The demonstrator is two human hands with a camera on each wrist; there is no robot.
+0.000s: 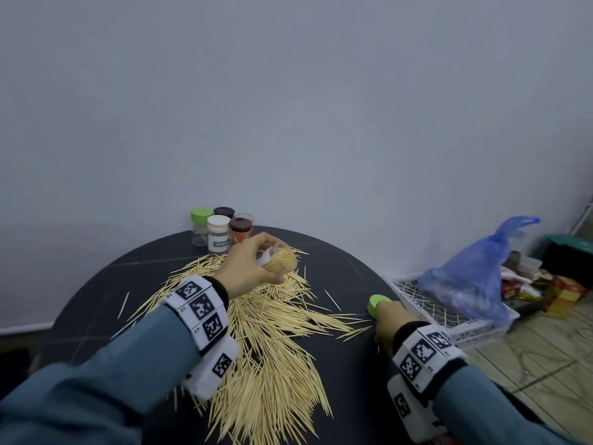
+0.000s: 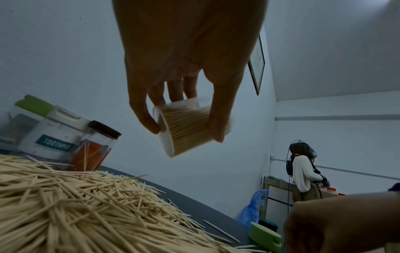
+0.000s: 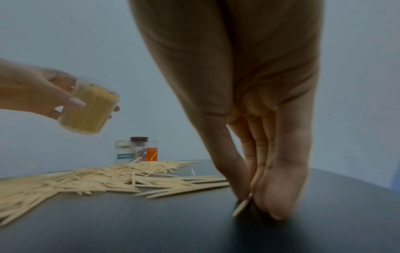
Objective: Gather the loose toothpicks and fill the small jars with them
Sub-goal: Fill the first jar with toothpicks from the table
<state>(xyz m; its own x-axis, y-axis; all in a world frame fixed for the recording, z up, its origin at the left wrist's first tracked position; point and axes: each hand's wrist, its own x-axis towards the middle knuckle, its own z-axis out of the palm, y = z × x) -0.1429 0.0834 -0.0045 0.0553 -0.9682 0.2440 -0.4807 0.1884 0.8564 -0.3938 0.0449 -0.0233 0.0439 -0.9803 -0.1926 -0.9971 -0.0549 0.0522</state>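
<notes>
The left hand (image 1: 247, 268) gripped a packed clear toothpick jar (image 1: 280, 260), tilted toward three o'clock for loading; the right hand (image 3: 259, 171) pinched a stray toothpick (image 3: 242, 207) off the black table (image 1: 96, 284).

Dim, cool, even light with soft shadows. Wide-angle bending curves the surface (image 1: 96, 284) edge. In the wrist views each hand (image 3: 249, 102) looms dark and soft; motion blur smears the fingertips.
</notes>
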